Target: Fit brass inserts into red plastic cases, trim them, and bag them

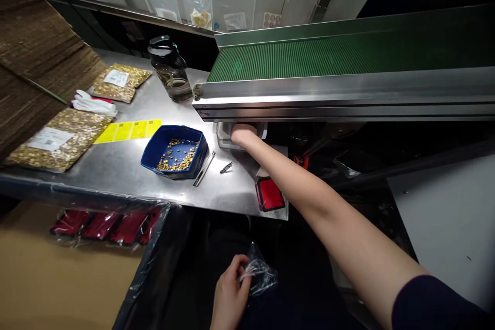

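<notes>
Low in front of my lap, my left hand pinches a clear plastic bag, which hangs crumpled from the fingers. My right arm stretches forward to the bench, and my right hand dips into a clear plastic container under the conveyor's edge. The fingers of that hand are hidden, so what they touch does not show. Near my right forearm lies a red and black pouch at the bench corner. A blue bin with small gold-coloured metal pieces stands left of the container.
A green conveyor belt with a metal side rail overhangs the bench. Around the bin are a utility knife, a small metal tool, yellow labels and a water bottle. Bagged red pouches lie in a lined box.
</notes>
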Available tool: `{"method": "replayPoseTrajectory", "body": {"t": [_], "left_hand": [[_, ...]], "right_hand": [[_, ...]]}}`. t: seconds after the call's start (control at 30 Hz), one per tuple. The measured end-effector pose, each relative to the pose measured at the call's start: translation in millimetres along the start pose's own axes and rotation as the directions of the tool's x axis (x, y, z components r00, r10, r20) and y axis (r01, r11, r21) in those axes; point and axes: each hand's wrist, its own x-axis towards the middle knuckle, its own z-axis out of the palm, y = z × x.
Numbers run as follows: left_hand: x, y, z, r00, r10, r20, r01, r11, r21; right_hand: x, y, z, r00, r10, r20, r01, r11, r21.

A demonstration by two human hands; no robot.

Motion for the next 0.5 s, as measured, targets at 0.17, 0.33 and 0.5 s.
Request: {"method": "replayPoseTrajectory", "body": {"t": [0.17, 0.33, 0.5], "left_hand": [[-5.0, 1.6, -2.5, 1.000, 0.006, 0.012, -0.005, 0.999, -0.041], [-7.9, 5.8, -2.4, 0.999, 0.032, 0.014, -0.031, 0.996, -0.087], [-7.4, 3.5, 0.7, 0.999, 0.034, -0.021, -0.038, 0.976, -0.213]], "right_hand": [[-48.4, 11.2, 5.3, 0.981, -0.030, -0.190, 0.048, 0.995, 0.088], [-129.1, 44.5, 17.6, 0.944, -0.102, -0.314, 0.171, 0.965, 0.199], [-214.8, 114.1, 58.5, 0.945, 0.080, -0.316, 0.043, 0.931, 0.364]]}}
